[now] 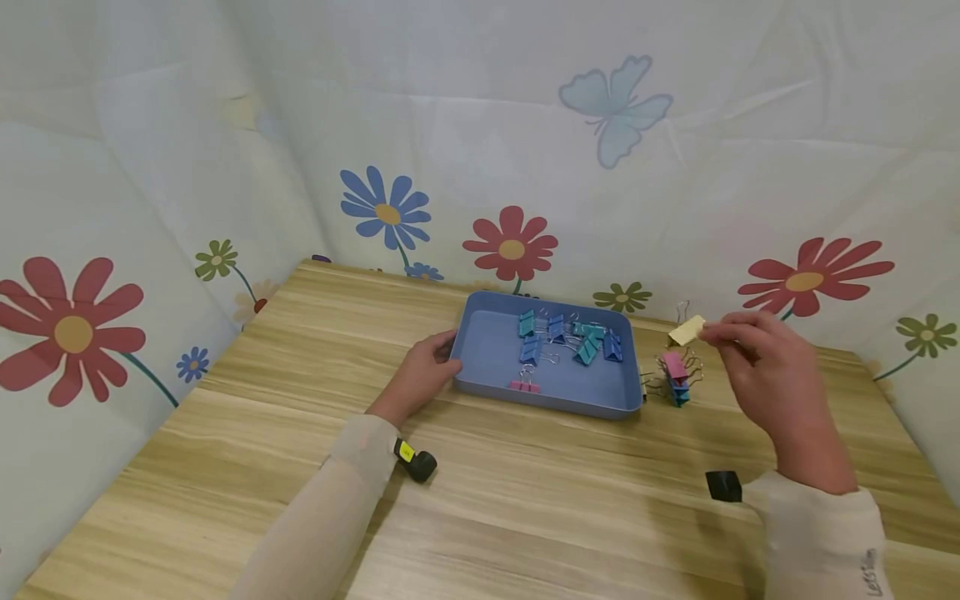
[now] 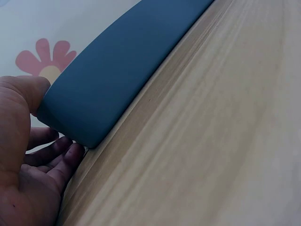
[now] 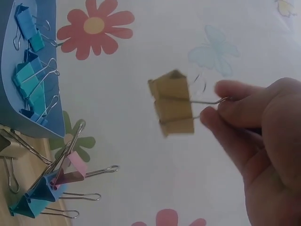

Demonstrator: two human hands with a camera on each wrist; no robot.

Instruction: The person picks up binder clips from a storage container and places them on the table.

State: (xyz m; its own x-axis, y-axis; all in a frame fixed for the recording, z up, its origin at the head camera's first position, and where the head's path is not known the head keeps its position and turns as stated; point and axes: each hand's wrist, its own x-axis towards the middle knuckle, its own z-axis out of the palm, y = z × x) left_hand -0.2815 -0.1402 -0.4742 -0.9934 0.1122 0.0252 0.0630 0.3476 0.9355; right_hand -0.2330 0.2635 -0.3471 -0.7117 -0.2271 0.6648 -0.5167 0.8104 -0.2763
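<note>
My right hand (image 1: 776, 379) holds a yellow binder clip (image 1: 687, 332) up above the table by a wire handle, pinched between thumb and fingers. The right wrist view shows the clip body (image 3: 174, 106) side-on, slightly blurred. On the left, my other hand (image 1: 422, 375) grips the end of a shallow blue tray (image 1: 483, 342), thumb at the rim and fingers low by the outer corner. Several teal and blue binder clips lie in the tray's right part, with a pink clip (image 1: 525, 387) near its front wall.
Right of the tray a small heap holds a pink binder clip (image 1: 673, 365), a blue clip (image 3: 47, 186) and a teal clip (image 3: 28, 207). Another pale clip (image 3: 9, 147) sits against the tray's right side. A flower-printed curtain (image 1: 450, 125) hangs behind the wooden table (image 1: 480, 492).
</note>
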